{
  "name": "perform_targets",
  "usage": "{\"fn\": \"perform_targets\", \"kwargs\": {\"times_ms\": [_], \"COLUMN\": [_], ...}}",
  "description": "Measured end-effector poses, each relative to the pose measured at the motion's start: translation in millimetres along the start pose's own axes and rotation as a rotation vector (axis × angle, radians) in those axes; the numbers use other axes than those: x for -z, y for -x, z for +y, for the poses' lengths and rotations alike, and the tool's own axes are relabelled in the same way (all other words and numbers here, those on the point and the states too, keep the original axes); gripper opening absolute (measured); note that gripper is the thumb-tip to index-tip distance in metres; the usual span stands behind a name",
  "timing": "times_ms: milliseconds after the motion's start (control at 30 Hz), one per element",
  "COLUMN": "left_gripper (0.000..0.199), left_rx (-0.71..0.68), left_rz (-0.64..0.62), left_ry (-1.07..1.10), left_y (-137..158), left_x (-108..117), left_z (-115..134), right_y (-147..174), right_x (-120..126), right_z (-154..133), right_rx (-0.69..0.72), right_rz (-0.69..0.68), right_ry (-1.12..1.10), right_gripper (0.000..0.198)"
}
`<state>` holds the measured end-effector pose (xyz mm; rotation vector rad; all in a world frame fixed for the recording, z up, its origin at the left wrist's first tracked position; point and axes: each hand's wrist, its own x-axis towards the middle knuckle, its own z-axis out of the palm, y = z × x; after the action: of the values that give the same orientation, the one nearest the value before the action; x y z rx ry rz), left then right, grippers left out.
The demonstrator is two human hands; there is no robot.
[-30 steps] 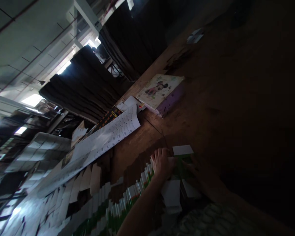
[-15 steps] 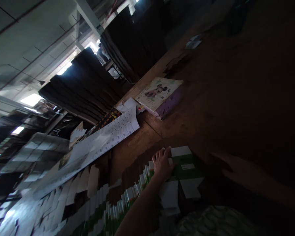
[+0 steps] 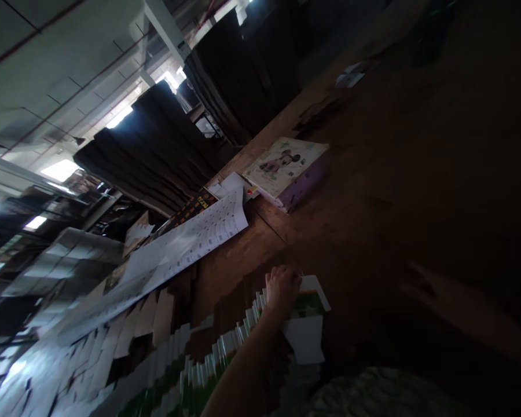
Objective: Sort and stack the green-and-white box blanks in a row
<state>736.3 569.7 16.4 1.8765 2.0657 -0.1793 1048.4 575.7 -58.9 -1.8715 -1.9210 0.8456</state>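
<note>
Fingers curled, my left hand (image 3: 283,285) grips the upper left edge of a flat green-and-white carton (image 3: 309,310) at the end of a long row. Its thumb side is partly hidden. The row of overlapping flat cartons (image 3: 219,350), white-edged with green panels, runs down to the lower left beside my left forearm. My right hand (image 3: 423,284) is in deep shadow to the right, apart from the cartons. Its fingers look stretched out, with nothing visible in them.
On the brown table (image 3: 226,255) lie a cartoon-printed box (image 3: 282,165) with purple sides and a long printed sheet (image 3: 191,237). Plain white pieces (image 3: 145,318) lie at the left. Tall dark stacks (image 3: 143,150) stand behind. A small pale item (image 3: 351,75) lies farther off.
The large green carton panel that lay under my left hand no longer shows; a smaller green-and-white one does. My left fingers have curled in. My right hand has moved slightly right.
</note>
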Motion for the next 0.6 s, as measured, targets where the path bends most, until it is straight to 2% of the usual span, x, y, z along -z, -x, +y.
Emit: {"fn": "perform_targets", "kwargs": {"times_ms": [67, 100, 167, 233, 333, 400, 600], "left_gripper": [0.016, 0.015, 0.013, 0.012, 0.011, 0.011, 0.012], "left_rx": [0.033, 0.050, 0.088, 0.115, 0.132, 0.131, 0.090], "left_rz": [0.005, 0.015, 0.039, 0.057, 0.060, 0.059, 0.054], "left_ry": [0.059, 0.088, 0.133, 0.163, 0.176, 0.161, 0.071], "left_y": [-0.5, -0.3, 0.5, 1.3, 1.7, 2.0, 3.5], "left_x": [0.2, 0.3, -0.7, -3.0, -6.2, -7.1, -8.7], "left_z": [-3.0, -4.7, -7.2, -8.1, -6.8, -5.1, -2.5], "right_y": [1.8, 4.7, 13.3, 23.0, 34.5, 38.6, 42.1], "right_x": [3.4, -1.5, -25.7, -62.5, -114.1, -134.2, -151.9], "right_z": [-14.9, -28.2, -54.0, -66.8, -58.9, -47.6, -43.4], "right_rx": [-0.043, -0.008, 0.152, 0.313, 0.415, 0.445, 0.452], "right_rz": [-0.128, -0.174, -0.221, -0.209, -0.154, -0.121, 0.002], "right_ry": [-0.110, -0.176, -0.261, -0.234, -0.100, -0.052, 0.043], "right_gripper": [0.056, 0.055, 0.055, 0.057, 0.057, 0.056, 0.059]}}
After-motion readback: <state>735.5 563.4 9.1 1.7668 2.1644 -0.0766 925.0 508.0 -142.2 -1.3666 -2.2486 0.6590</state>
